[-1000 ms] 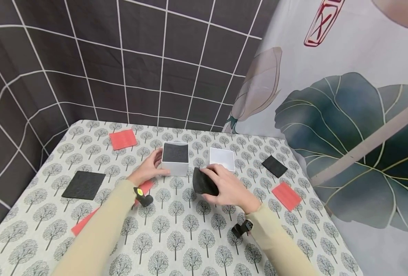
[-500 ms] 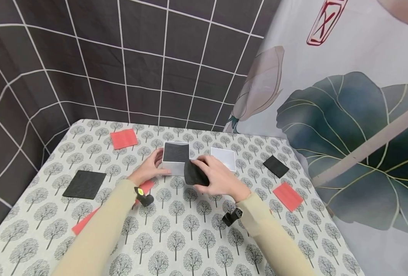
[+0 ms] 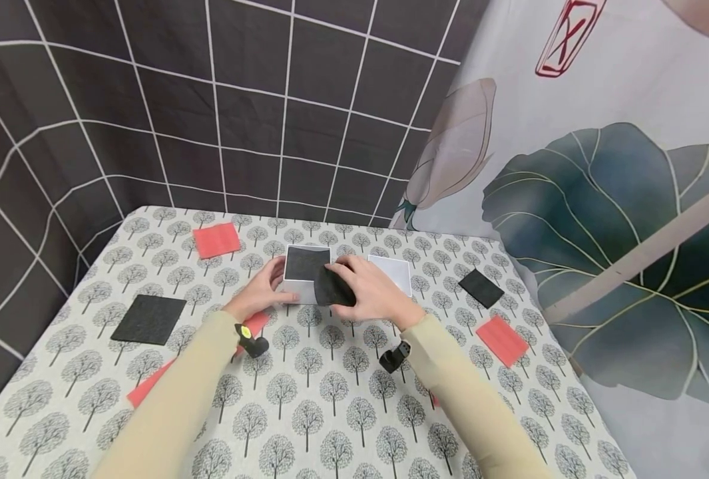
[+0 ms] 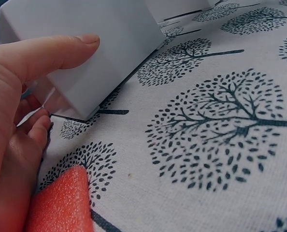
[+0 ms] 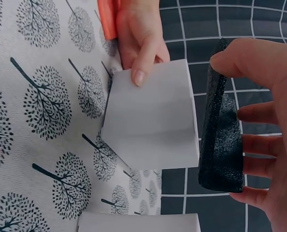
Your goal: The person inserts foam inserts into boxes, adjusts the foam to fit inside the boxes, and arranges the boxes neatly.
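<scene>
A white open-topped box [image 3: 299, 293] stands mid-table with a black foam sheet [image 3: 304, 261] inside, near its rim. My left hand [image 3: 264, 287] grips the box's left side, the thumb lying across its front wall, as the left wrist view also shows. Between thumb and fingers, my right hand [image 3: 371, 287] pinches another black foam sheet [image 5: 221, 140], which is slightly bent. In the head view this sheet overlaps the box's front right corner. From the right wrist, it appears upright beside the box's top edge, with the fingers spread along its far face.
Right of the box is a second white box [image 3: 397, 269], partly behind my right hand. Red foam [image 3: 216, 241] and black foam [image 3: 148, 319] lie at left; more black [image 3: 481, 289] and red pieces [image 3: 502, 340] lie at right. Red foam [image 3: 150, 384] also shows beside my left forearm.
My right hand has carried the black foam sheet leftward and slightly away from me, from in front of the second box to the first box's front right corner. The left hand keeps its grip.
</scene>
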### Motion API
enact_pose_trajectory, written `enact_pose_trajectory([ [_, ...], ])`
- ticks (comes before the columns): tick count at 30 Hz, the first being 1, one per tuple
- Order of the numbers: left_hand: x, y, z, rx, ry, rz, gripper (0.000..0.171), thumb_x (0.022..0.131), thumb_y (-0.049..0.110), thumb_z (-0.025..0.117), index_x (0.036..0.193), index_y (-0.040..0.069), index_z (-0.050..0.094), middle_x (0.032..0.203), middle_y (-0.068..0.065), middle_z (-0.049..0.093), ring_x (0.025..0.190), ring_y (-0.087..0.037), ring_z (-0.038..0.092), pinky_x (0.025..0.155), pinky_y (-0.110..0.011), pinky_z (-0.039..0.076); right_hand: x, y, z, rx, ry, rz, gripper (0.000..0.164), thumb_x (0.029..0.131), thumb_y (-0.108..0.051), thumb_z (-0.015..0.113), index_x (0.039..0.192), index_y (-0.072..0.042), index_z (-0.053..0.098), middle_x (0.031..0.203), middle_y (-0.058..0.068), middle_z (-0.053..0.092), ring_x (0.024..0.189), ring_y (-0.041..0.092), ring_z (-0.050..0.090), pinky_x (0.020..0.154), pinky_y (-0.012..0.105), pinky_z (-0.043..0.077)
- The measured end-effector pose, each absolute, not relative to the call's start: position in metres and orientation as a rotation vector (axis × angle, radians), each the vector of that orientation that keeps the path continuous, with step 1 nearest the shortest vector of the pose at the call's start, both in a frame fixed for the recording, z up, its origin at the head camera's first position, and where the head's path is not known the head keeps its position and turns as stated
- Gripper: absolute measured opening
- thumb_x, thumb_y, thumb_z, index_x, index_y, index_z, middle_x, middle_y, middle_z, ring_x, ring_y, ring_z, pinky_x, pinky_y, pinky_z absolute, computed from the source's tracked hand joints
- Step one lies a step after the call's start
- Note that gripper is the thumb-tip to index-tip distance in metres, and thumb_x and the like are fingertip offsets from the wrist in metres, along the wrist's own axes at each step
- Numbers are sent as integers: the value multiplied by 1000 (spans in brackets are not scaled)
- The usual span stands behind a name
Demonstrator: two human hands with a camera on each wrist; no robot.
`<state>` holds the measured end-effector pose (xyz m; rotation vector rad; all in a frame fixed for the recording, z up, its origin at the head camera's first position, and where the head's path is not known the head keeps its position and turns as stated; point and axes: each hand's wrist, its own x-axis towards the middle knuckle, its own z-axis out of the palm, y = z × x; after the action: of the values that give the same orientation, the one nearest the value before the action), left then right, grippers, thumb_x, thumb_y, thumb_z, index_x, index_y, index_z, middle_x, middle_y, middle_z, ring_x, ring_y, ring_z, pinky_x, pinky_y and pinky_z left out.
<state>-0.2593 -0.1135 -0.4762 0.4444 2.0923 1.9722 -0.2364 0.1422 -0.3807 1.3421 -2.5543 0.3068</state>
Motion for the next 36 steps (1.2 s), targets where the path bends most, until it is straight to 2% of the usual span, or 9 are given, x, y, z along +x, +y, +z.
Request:
enact_pose_trajectory([
  [3, -255, -112, -466, 425, 2056, 1988, 100, 70, -3, 77, 146, -1, 11, 149, -21, 19, 136, -32, 21, 113, -37, 19, -241, 138, -380, 1336, -2566, 303, 72, 72, -45, 65, 129, -5, 50, 116, 11, 50, 97, 20, 49, 82, 33, 47],
  [12, -265, -111, -488, 430, 2075, 2005, 103, 68, 1, 80, 147, 3, 12, 149, -16, 23, 136, -26, 25, 112, -32, 22, -257, 127, -383, 1279, -2617, 349, 72, 72, -45, 66, 129, -4, 51, 118, 12, 50, 103, 22, 48, 89, 35, 46],
  [21, -267, -113, -492, 436, 2072, 2028, 101, 69, 1, 79, 146, 3, 15, 148, -14, 26, 136, -24, 26, 111, -29, 23, -268, 114, -386, 1199, -2738, 398, 72, 74, -44, 68, 134, -10, 47, 125, 10, 46, 108, 20, 44, 91, 35, 44],
  [36, -267, -113, -491, 432, 2066, 2027, 102, 70, 1, 79, 147, 3, 13, 149, -14, 24, 136, -23, 25, 112, -30, 22, -280, 95, -384, 1190, -2738, 313, 71, 74, -45, 68, 132, -9, 49, 121, 11, 48, 105, 22, 46, 89, 37, 45],
])
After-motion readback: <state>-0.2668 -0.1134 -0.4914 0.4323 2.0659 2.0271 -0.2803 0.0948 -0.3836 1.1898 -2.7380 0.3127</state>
